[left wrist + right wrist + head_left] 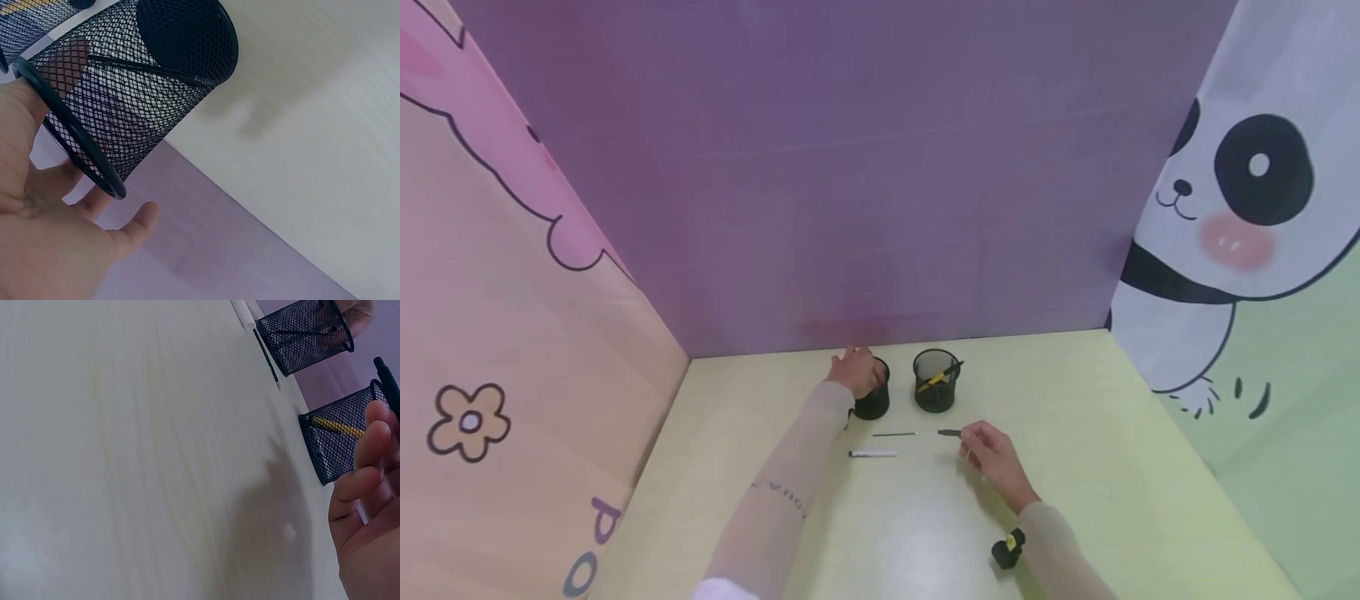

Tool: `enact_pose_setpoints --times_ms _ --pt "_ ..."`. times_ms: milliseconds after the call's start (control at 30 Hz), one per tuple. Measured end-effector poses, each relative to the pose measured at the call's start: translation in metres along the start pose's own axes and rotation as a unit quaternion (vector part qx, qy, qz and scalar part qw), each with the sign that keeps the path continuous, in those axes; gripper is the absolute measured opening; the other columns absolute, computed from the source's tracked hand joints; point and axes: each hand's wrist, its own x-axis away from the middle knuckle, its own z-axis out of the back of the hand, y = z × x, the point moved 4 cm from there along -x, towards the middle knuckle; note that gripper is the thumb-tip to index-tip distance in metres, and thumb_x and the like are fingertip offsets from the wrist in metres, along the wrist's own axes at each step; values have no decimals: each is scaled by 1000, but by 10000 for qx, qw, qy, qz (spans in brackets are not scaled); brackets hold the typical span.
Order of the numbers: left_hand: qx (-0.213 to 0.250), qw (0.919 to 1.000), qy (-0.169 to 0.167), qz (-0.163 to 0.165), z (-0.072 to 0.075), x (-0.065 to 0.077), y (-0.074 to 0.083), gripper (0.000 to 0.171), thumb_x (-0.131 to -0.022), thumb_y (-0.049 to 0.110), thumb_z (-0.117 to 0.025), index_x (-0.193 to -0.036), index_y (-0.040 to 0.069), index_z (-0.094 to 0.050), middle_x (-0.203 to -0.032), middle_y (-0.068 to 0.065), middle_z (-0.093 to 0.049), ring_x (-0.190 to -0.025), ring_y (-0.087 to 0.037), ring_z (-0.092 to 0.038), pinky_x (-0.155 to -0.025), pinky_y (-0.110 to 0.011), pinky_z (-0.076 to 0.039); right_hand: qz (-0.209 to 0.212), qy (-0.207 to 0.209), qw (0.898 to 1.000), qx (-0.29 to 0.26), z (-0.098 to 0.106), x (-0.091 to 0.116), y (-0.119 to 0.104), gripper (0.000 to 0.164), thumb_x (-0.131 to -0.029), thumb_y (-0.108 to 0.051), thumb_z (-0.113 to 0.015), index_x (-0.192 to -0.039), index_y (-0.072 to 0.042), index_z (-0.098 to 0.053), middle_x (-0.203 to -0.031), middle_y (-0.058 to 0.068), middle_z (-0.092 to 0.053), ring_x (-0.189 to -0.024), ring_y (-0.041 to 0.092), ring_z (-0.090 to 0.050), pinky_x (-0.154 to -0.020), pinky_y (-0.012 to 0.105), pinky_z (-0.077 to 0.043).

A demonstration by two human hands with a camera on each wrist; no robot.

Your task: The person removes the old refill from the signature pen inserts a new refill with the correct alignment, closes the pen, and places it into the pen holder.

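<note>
My left hand (855,372) grips a black mesh pen holder (144,81) by its rim; part of a finger shows through the mesh. The holder stands on the table near the back edge. My right hand (992,458) pinches a black pen (950,432) above the table, its end pointing left. A second black mesh pen holder (935,393) stands just to the right of the first, with a yellow-and-black pencil-like stick (940,377) leaning inside it. In front of the holders lie a thin dark rod (895,434) and a white marker with a dark end (872,454).
A pale wood-look table (895,533) carries everything. Purple sheeting (880,183) rises behind its back edge, with printed panels on the left and right sides. A small black-and-yellow item (1008,550) shows beside the right cuff.
</note>
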Motion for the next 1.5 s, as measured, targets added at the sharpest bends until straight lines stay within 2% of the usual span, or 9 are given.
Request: enact_pose_setpoints --times_ms 200,500,667,800,1033,1233,1300,1400,1500 --pt "-120 9998 143 -18 -3 -2 -5 18 -91 11 -74 -99 26 -82 -152 -9 -53 -146 -38 -39 -115 -68 -31 -141 -63 9999 -62 -1 -3 1 26 -107 -22 -54 -116 1 -61 -88 5 -67 -73 21 -55 -64 32 -48" --pt "-76 9982 583 -134 6 2 -10 8 -89 24 -80 -93 30 -83 -152 -9 -55 -142 -40 -44 -109 -68 -38 -161 -62 9998 -118 -3 -2 -1 25 -107 -20 -54 -115 2 -61 -86 4 -66 -72 19 -54 -64 31 -48" --pt "319 9939 1033 -219 12 6 -17 8 -90 23 -79 -96 25 -83 -144 -8 -62 -138 -38 -49 -111 -64 -37 -15 -73 9999 -72 -3 -1 -3 26 -107 -23 -54 -115 0 -61 -87 3 -66 -73 19 -55 -65 31 -49" --pt "1128 9809 1546 -353 20 15 -23 10 -92 22 -76 -99 19 -83 -131 -9 -68 -130 -33 -54 -113 -57 -37 67 -85 9999 -68 -4 -1 -4 24 -107 -22 -55 -115 0 -61 -88 5 -66 -73 20 -55 -66 32 -49" --pt "2464 9382 2390 -444 27 33 -28 14 -95 16 -73 -105 11 -80 -107 -9 -74 -98 -28 -64 -98 -46 -47 150 -94 9998 -76 -4 1 -6 24 -106 -20 -54 -114 2 -61 -88 7 -67 -72 20 -56 -66 30 -50" --pt "3816 8793 2847 -140 26 47 -31 14 -94 14 -74 -106 9 -79 -104 -9 -78 -87 -20 -67 -75 -27 -52 56 -94 9999 -92 -5 1 -6 24 -107 -18 -53 -115 3 -61 -88 6 -67 -73 19 -56 -67 30 -50" --pt "4162 8610 2922 52 23 51 -33 16 -94 15 -75 -107 8 -79 -106 -8 -78 -89 -17 -68 -75 -26 -53 32 -121 9999 -90 -6 3 -10 24 -107 -17 -53 -115 4 -61 -88 6 -67 -73 20 -56 -68 31 -51" --pt "4557 8413 2887 355 16 58 -37 19 -94 19 -75 -110 8 -78 -107 -5 -78 -95 -15 -68 -83 -28 -53 12 -186 9998 -68 -6 10 -23 24 -107 -15 -52 -116 6 -60 -89 9 -67 -74 22 -57 -69 32 -51" --pt "5183 8106 2664 580 5 66 -40 23 -94 21 -76 -111 7 -77 -108 -6 -78 -103 -21 -70 -88 -30 -54 40 -221 9997 -49 -7 14 -31 23 -107 -14 -52 -116 7 -59 -90 10 -67 -75 23 -57 -69 33 -52"
